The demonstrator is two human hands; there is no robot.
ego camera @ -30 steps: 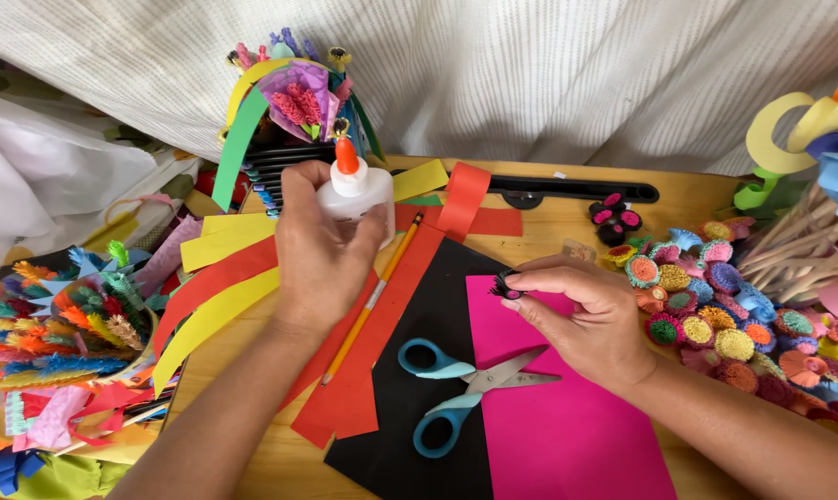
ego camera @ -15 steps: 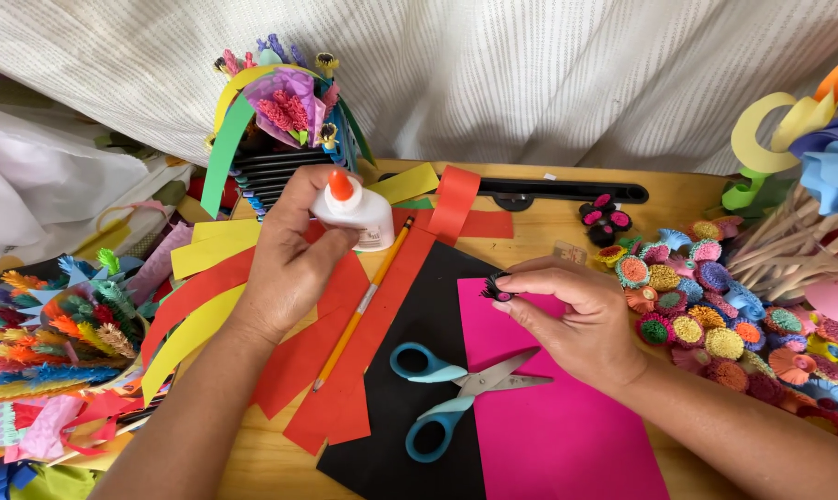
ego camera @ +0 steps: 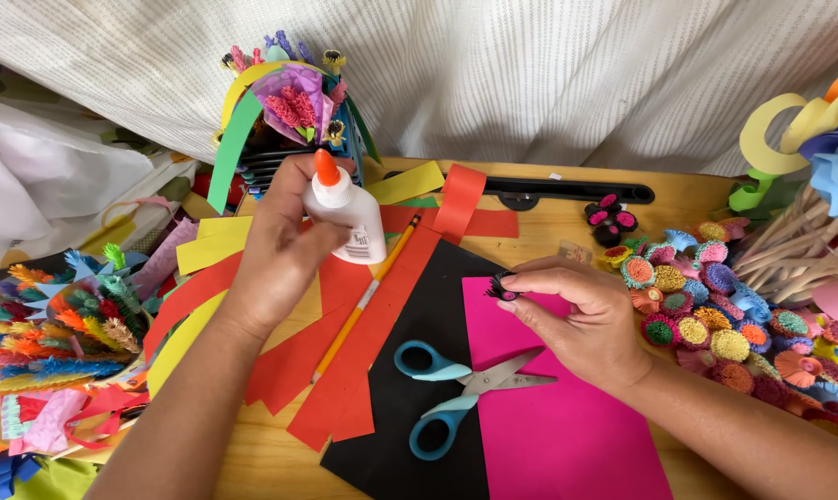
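A wooden table (ego camera: pixel 252 454) fills the view, with a pale curtain (ego camera: pixel 530 74) hanging behind it at twelve o'clock. Across the middle lies a black paper sheet (ego camera: pixel 409 407), and overlapping its right part is a pink paper sheet (ego camera: pixel 558 426) running toward five o'clock. Red paper strips (ego camera: pixel 345 370) fan out at seven to eight o'clock of the black sheet, with yellow strips (ego camera: pixel 211 250) beyond them at nine o'clock. A heap of rolled paper flowers (ego camera: pixel 715 324) in many colours sits at three o'clock, and a bunch of fringed paper pieces (ego camera: pixel 58 333) lies at nine o'clock.

The left hand (ego camera: pixel 285 245), at about eleven o'clock of the black sheet, is wrapped around a white glue bottle (ego camera: pixel 349 213) with an orange cap, fingers closed about its body, the bottle tilted with the cap up and to the left. The right hand (ego camera: pixel 581 315) rests on the pink sheet at two o'clock of centre, its thumb and fingertips pinched on a small black fringed paper coil (ego camera: pixel 500 287) held just over the pink sheet's top left corner.

Blue-handled scissors (ego camera: pixel 456 389) lie partly open across the black and pink sheets at six o'clock of the right hand. A yellow pencil (ego camera: pixel 368 296) lies slantwise on the red strips between the two hands.
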